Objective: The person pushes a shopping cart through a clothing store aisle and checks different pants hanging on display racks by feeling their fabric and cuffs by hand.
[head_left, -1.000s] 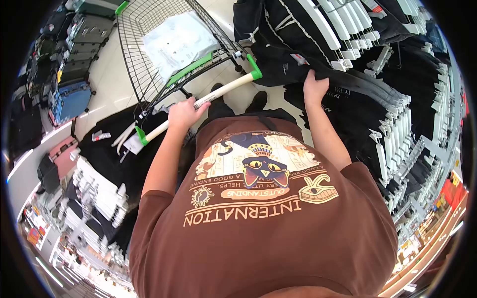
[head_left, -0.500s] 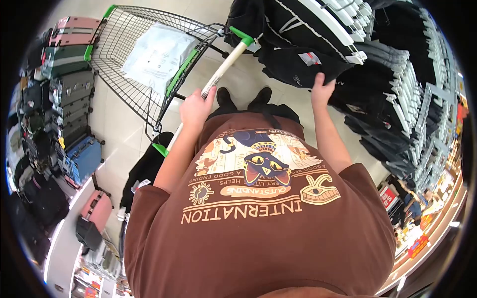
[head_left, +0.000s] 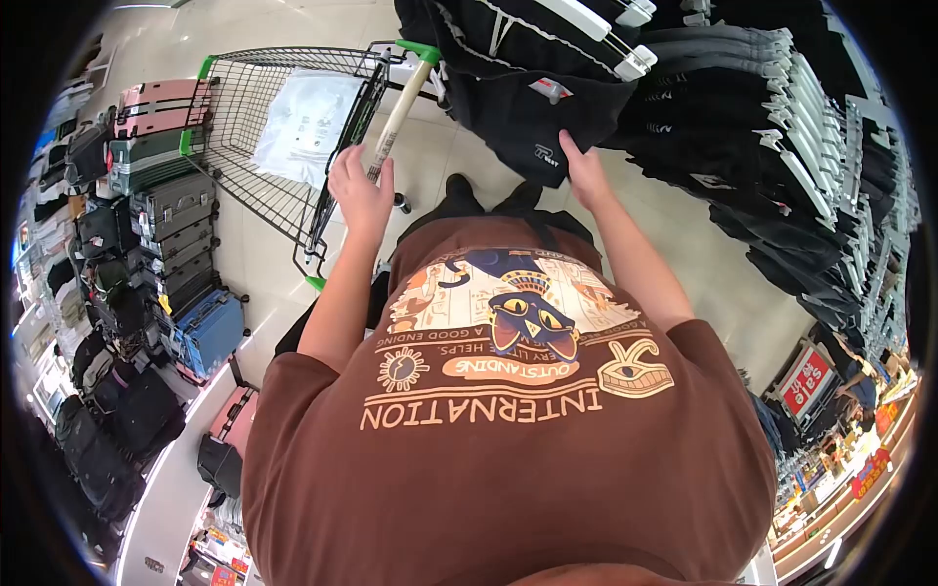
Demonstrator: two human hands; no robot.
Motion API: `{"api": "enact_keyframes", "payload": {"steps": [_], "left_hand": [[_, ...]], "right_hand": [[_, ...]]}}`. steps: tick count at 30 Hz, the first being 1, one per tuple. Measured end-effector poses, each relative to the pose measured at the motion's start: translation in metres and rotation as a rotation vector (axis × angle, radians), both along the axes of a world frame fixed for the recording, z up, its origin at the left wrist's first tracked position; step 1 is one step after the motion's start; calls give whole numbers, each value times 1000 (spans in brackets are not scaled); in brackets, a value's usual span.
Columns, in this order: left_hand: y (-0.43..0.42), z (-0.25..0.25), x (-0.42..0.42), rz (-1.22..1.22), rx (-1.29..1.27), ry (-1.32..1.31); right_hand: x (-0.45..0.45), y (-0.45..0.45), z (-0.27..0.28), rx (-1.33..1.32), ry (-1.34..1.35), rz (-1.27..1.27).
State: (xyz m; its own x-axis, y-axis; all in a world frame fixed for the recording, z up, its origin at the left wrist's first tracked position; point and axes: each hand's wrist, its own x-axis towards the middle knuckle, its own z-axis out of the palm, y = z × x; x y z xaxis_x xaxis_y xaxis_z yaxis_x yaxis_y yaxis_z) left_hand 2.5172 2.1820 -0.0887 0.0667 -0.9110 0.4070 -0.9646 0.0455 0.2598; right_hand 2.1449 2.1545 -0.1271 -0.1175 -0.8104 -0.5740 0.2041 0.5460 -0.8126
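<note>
My left hand (head_left: 362,190) is beside the cart's pale handle (head_left: 399,115), its fingers apart and no longer wrapped round the bar. Between the thumb and fingers of my right hand (head_left: 583,168) is the edge of a black garment (head_left: 547,122) with a small light logo and a red-and-white tag. That garment hangs on a white hanger (head_left: 586,21) at the top. The wire cart (head_left: 234,117) with green corners holds a clear plastic-wrapped package (head_left: 308,125).
Dark clothes (head_left: 703,127) on white hangers fill the rack at the right. Suitcases, among them a blue one (head_left: 210,332), line the left. A red sign (head_left: 806,383) stands at the lower right. Pale floor tiles show below the rack.
My left hand has loosened from the handle and its fingers have spread. My right hand has moved left with the garment's edge. The view has turned, and the cart's handle stands more upright.
</note>
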Motion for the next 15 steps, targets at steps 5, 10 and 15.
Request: {"api": "enact_keyframes", "payload": {"steps": [5, 10, 15], "left_hand": [[3, -13, -73, -344, 972, 674], [-16, -50, -140, -221, 1489, 1822], [-49, -22, -147, -377, 1780, 2084]], "right_hand": [[18, -7, 97, 289, -599, -142], [15, -20, 123, 172, -771, -109], [7, -29, 147, 74, -553, -223]]}}
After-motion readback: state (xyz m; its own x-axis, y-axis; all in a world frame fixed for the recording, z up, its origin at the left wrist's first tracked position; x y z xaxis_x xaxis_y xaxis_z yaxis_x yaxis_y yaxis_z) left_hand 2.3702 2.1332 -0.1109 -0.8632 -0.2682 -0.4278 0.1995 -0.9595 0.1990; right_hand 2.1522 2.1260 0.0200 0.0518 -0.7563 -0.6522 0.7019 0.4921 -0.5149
